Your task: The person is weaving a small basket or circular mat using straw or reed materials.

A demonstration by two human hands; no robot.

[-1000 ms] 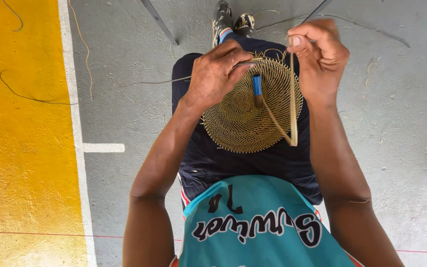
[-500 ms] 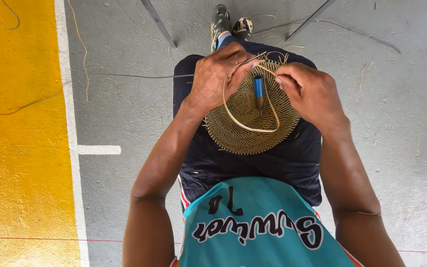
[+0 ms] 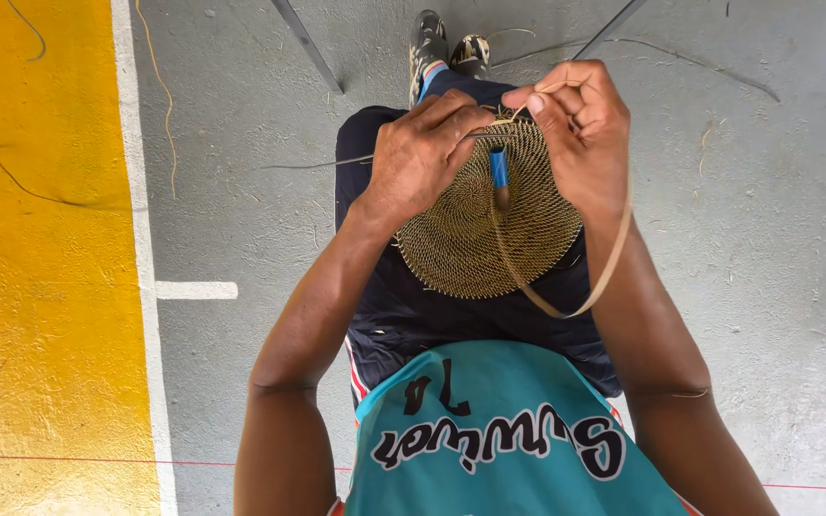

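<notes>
Head view only: your left hand (image 3: 423,158) is closed over the upper left rim of the woven disc (image 3: 480,239), fingers curled across the edge and pinning it against your lap. Disc is round, tightly coiled, tan-gold, lying flat on your dark shorts (image 3: 413,315) between both forearms, roughly centred in the view. Your right hand (image 3: 580,129) is closed at the disc's top right edge, thumb and forefinger pinching a flat pale weaving strand (image 3: 604,272). That strand runs down from the pinch along your right wrist, loops under the disc's lower right rim and curves back up across the disc face toward the centre. Blue-handled tool (image 3: 499,172) stands stuck in the disc near its upper middle, between the two hands, touching neither palm as far as I can tell; its tip is hidden in the weave. A thin dark strand (image 3: 317,164) trails left from under your left hand, out over the floor. Your teal jersey (image 3: 499,430) fills the bottom of the view, shoes (image 3: 446,48) sit close together at the top, past your knees. Grey concrete floor (image 3: 767,239) around you, with loose fibre scraps; a yellow painted band (image 3: 40,287) edged by a white line (image 3: 141,239) runs down the left side.
</notes>
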